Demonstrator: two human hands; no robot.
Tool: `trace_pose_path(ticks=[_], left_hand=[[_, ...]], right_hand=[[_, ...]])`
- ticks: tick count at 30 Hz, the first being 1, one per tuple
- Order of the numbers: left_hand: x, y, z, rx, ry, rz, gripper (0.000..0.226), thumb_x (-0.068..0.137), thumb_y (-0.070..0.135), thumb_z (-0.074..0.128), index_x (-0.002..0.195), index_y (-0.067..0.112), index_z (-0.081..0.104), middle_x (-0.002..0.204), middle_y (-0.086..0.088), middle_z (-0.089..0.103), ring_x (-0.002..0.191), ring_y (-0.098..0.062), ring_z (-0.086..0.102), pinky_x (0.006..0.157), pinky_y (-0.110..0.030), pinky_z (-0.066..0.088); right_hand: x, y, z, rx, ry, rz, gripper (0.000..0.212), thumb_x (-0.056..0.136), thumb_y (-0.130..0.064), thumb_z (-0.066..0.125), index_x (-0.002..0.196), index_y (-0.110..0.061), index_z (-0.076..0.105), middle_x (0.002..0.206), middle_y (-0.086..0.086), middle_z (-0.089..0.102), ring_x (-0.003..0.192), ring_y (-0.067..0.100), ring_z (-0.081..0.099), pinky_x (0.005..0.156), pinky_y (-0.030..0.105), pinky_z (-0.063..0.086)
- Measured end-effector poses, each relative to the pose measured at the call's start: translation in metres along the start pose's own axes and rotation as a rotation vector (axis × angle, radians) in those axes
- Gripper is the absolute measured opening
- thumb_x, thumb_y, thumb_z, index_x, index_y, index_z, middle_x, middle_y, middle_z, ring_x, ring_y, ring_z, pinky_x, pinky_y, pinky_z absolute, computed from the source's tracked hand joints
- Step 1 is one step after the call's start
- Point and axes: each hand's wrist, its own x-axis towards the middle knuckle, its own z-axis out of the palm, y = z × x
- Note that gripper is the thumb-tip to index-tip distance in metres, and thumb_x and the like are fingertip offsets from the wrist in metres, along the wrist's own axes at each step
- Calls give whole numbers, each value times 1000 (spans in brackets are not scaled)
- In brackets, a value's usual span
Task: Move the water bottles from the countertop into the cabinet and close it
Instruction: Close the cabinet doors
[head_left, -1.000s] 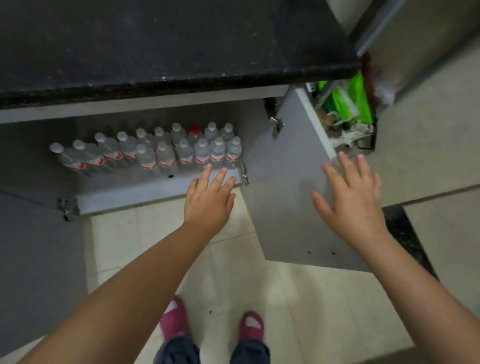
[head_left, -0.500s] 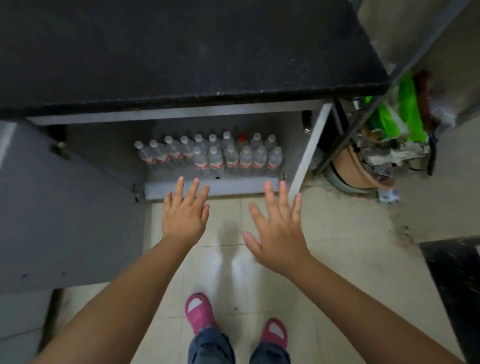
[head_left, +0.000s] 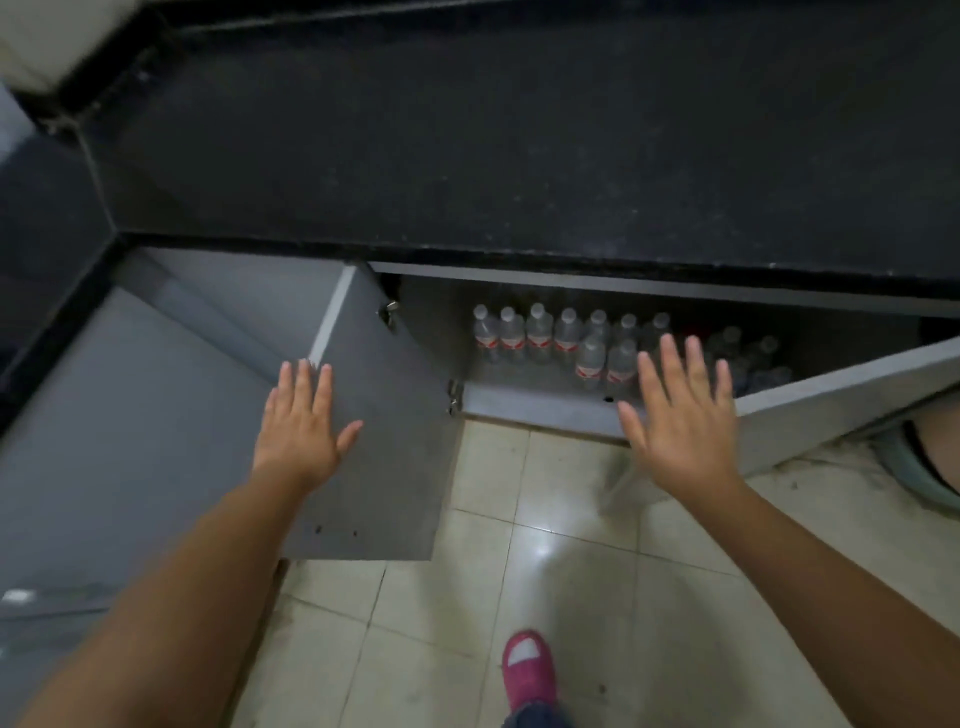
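Two flat hands noted: I see left hand (head_left: 298, 428) spread on grey left cabinet door (head_left: 384, 441), right hand (head_left: 683, 415) spread before clear plastic water bottles (head_left: 540, 335).

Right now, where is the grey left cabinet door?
Head view, left of centre: the grey left cabinet door stands open beside the clear water bottles, with the left hand at its edge.

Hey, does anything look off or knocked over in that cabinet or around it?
Nothing looks spilled or broken. The water bottles stand upright in rows inside the cabinet. Both doors hang open: the left door by the left hand, the right door by the right hand. The floor tiles look a bit grimy.
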Motion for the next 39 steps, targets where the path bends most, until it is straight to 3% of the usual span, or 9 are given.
trace_pose_path(ticks=[5,8,12,19,21,24,26,32,39], left_hand=[[4,-41,9,-84,-53,185,87,86,62,40,147,4,20,158,-21,4,147,-34,0,121,-45,7],[1,-38,12,-72,-14,330,113,70,85,-6,145,8,27,156,-20,11,143,-29,-1,117,-49,5],[-12,14,9,-237,18,427,115,65,84,-16,146,13,24,149,-2,-3,138,-21,-11,114,-41,-8],[22,127,16,-82,213,757,84,89,63,-4,138,11,40,144,-19,46,144,-25,10,113,-39,1],[40,154,21,-68,344,778,70,91,61,9,133,12,36,137,-17,55,149,-22,-6,117,-36,-11],[70,189,22,-100,578,732,72,89,59,18,147,16,14,157,-15,16,144,-15,-25,116,-34,-24],[84,205,25,-85,714,707,75,92,58,12,148,18,-18,155,-5,-29,141,-13,-34,115,-36,-25],[111,227,12,0,757,644,73,95,51,11,142,15,-31,147,-1,-44,138,-13,-40,114,-37,-27],[127,235,-33,-39,564,647,71,92,49,5,144,2,19,149,-20,36,148,-27,-3,120,-35,-4]], right_hand=[[14,-13,3,-16,75,30,68,84,-41,25,127,4,53,138,29,48,130,47,42,107,61,26],[16,-14,4,17,79,46,68,85,-40,26,130,5,50,140,30,44,131,49,38,106,62,26],[16,-13,5,-5,125,26,62,85,-36,30,126,5,54,135,31,50,125,50,45,102,63,31],[21,13,12,-39,150,-114,65,98,-44,-2,128,-1,38,129,26,58,128,32,27,118,28,-7],[22,26,12,-54,148,-121,67,97,-47,-3,128,-2,35,131,24,57,138,29,15,117,25,-19],[27,39,16,-58,110,-75,69,97,-49,-4,131,-2,32,136,22,53,146,20,-7,117,27,-19],[33,45,21,-79,97,-71,66,98,-45,-6,131,-2,32,136,22,53,142,26,8,117,29,-15],[56,53,14,-58,291,-55,50,101,-35,11,131,-2,32,135,23,54,129,31,24,116,29,-22],[116,64,-24,-25,411,13,65,87,-36,25,138,1,38,146,21,42,139,37,30,115,29,-19]])
